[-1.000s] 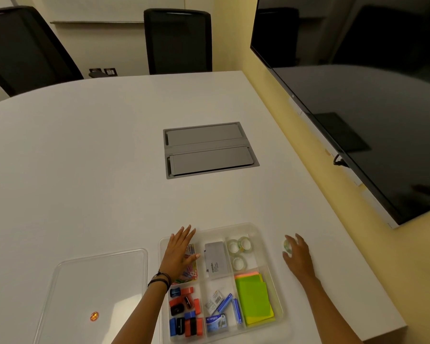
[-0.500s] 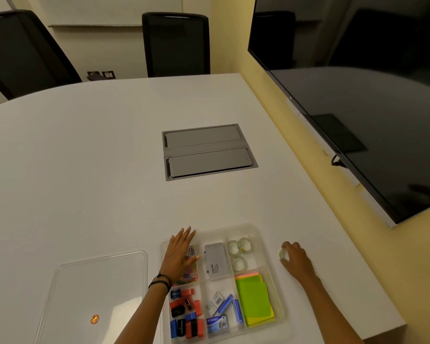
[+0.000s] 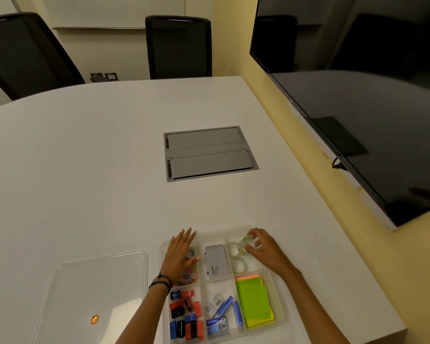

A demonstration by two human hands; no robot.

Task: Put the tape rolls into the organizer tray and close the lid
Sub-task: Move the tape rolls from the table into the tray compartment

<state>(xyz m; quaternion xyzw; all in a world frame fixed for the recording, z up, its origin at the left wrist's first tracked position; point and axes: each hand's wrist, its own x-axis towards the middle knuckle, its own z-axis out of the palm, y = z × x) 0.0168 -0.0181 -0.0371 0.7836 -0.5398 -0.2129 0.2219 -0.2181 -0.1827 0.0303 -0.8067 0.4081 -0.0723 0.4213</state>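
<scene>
A clear organizer tray [image 3: 279, 311] sits at the table's near edge, divided into compartments. My right hand [image 3: 265, 249] hovers over its far right compartment, fingers closed on a small clear tape roll [image 3: 246, 242]. Two more tape rolls lie in that compartment, one [image 3: 232, 249] just left of the held roll and one [image 3: 238, 265] nearer me. My left hand [image 3: 180, 254] rests flat, fingers spread, on the tray's far left corner over the coloured paper clips. The clear lid [image 3: 97, 291] lies flat on the table left of the tray.
Other compartments hold a grey box [image 3: 216, 265], green sticky notes [image 3: 253, 301], staple boxes, and red, blue and black sharpeners. A grey cable hatch [image 3: 209, 152] is set in the table's middle. A wall screen [image 3: 358, 95] hangs at right; black chairs [image 3: 179, 45] stand beyond.
My right hand has carried a tape roll from the table right of the tray leftward to above the far right compartment. My left hand has stayed put.
</scene>
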